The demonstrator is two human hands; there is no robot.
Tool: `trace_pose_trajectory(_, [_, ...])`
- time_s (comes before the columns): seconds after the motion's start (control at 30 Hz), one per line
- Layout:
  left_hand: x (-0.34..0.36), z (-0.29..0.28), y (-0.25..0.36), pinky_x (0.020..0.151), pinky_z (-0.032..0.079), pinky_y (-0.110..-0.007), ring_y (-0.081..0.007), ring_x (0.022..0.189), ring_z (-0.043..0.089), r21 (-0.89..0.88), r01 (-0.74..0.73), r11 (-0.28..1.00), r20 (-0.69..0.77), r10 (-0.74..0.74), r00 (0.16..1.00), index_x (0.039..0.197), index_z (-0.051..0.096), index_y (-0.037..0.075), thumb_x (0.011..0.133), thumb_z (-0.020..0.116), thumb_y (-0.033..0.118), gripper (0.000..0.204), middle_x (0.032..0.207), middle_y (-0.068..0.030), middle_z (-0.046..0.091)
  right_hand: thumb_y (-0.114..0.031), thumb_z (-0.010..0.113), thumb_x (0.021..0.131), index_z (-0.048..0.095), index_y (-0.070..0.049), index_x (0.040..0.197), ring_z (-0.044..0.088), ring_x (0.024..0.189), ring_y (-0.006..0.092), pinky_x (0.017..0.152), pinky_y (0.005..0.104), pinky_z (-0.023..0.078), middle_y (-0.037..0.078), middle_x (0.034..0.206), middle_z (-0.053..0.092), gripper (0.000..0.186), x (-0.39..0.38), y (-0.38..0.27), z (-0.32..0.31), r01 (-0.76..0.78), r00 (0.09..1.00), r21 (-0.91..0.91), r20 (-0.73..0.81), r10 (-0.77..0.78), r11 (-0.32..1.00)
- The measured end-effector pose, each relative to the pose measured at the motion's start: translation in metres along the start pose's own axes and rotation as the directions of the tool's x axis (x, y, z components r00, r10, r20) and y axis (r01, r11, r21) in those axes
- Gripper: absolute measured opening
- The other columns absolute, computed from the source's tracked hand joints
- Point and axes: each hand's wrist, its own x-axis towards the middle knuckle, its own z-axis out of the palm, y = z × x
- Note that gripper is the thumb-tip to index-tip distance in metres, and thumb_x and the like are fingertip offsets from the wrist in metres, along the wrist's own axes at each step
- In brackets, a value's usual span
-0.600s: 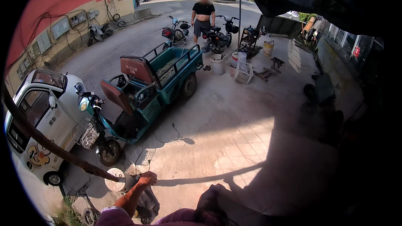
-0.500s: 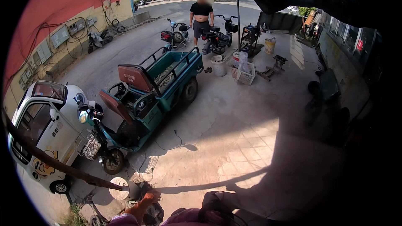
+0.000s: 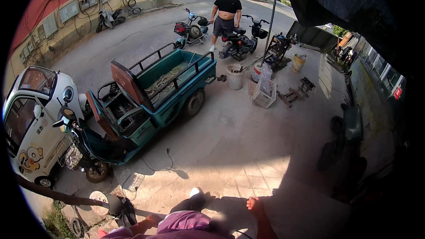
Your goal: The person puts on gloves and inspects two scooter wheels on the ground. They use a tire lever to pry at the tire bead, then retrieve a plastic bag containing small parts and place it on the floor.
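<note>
At the lower edge my right hand (image 3: 255, 205) hangs beside my body, its fingers curled in with nothing visible in them. My left hand (image 3: 152, 220) is low at my other side, by my purple clothing (image 3: 188, 222); its fingers are too small and blurred to read. A pale-topped round drum (image 3: 99, 202) stands left of that hand, with a dark bag-like bundle (image 3: 127, 212) next to it. Ahead on the left is a teal cargo tricycle (image 3: 170, 106) with a coil of rope (image 3: 166, 83) in its bed. Neither hand touches it.
A white car (image 3: 42, 119) stands left of the tricycle. A cable (image 3: 159, 168) lies on the concrete. Farther off are a white bucket (image 3: 235, 79), a white crate (image 3: 264, 95), electric scooters (image 3: 239, 42) and a person in black (image 3: 226, 11). A thin pole (image 3: 271, 22) rises nearby.
The view has shifted, and the tricycle now appears larger and lower. My right hand has come into sight. My left hand, stretched out by the drum before, is now closer to my body.
</note>
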Motion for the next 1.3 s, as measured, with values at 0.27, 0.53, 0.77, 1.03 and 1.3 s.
trace_pose_trajectory(0.27, [0.153, -0.28, 0.249, 0.078, 0.061, -0.041, -0.0274, 0.093, 0.075, -0.478, -0.029, 0.878, -0.186, -0.069, 0.98, 0.122, 0.068, 0.001, 0.098, 0.069, 0.032, 0.04, 0.11, -0.0152, 0.075, -0.019, 0.065, 0.098, 0.072, -0.001, 0.101, 0.071, 0.068, 0.0227, 0.055, 0.0355, 0.056, 0.013, 0.081, 0.072, 0.02, 0.034, 0.031, 0.004, -0.402, 0.906, 0.092, -0.104, 0.411, 0.911])
trace_pose_trajectory(0.53, [0.28, -0.396, 0.376, 0.07, 0.06, -0.037, -0.0241, 0.084, 0.074, -0.601, -0.063, 0.797, -0.344, -0.187, 0.92, 0.115, 0.068, 0.001, 0.095, 0.07, 0.03, 0.035, 0.101, -0.0129, 0.074, -0.017, 0.063, 0.099, 0.071, 0.001, 0.098, 0.073, 0.074, 0.0259, 0.059, 0.0374, 0.057, 0.015, 0.084, 0.071, 0.02, 0.199, -0.036, -0.017, -0.437, 0.897, -0.15, 0.004, 0.442, 0.887])
trace_pose_trajectory(0.77, [0.332, -0.338, 0.429, 0.075, 0.059, -0.039, -0.0249, 0.088, 0.073, -0.612, 0.331, 0.719, -0.012, -0.427, 0.904, 0.118, 0.07, 0.005, 0.099, 0.069, 0.029, 0.03, 0.105, -0.0131, 0.074, -0.015, 0.062, 0.098, 0.07, 0.003, 0.1, 0.073, 0.08, 0.0272, 0.063, 0.0374, 0.058, 0.017, 0.088, 0.071, 0.02, 0.459, -0.128, -0.11, -0.338, 0.935, -0.032, 0.1, 0.339, 0.941])
trace_pose_trajectory(1.03, [0.411, -0.363, 0.552, 0.072, 0.061, -0.036, -0.022, 0.088, 0.074, -0.646, 0.177, 0.742, -0.098, -0.311, 0.945, 0.114, 0.079, 0.006, 0.096, 0.067, 0.026, 0.029, 0.109, -0.011, 0.076, -0.015, 0.065, 0.095, 0.07, -0.001, 0.098, 0.061, 0.06, 0.0131, 0.054, 0.0285, 0.05, 0.006, 0.075, 0.068, 0.016, 0.678, -0.543, -0.094, 0.078, 0.994, -0.064, -0.075, -0.082, 0.995])
trace_pose_trajectory(1.3, [0.559, -0.54, 0.668, 0.076, 0.061, -0.039, -0.0235, 0.086, 0.073, -0.702, 0.227, 0.675, -0.085, -0.396, 0.914, 0.116, 0.072, 0.004, 0.096, 0.07, 0.026, 0.03, 0.106, -0.0129, 0.075, -0.016, 0.064, 0.097, 0.065, -0.001, 0.116, 0.066, 0.067, 0.0152, 0.055, 0.0294, 0.052, 0.007, 0.088, 0.07, 0.024, 0.757, -0.542, -0.06, -0.176, 0.984, -0.01, 0.038, 0.176, 0.984])
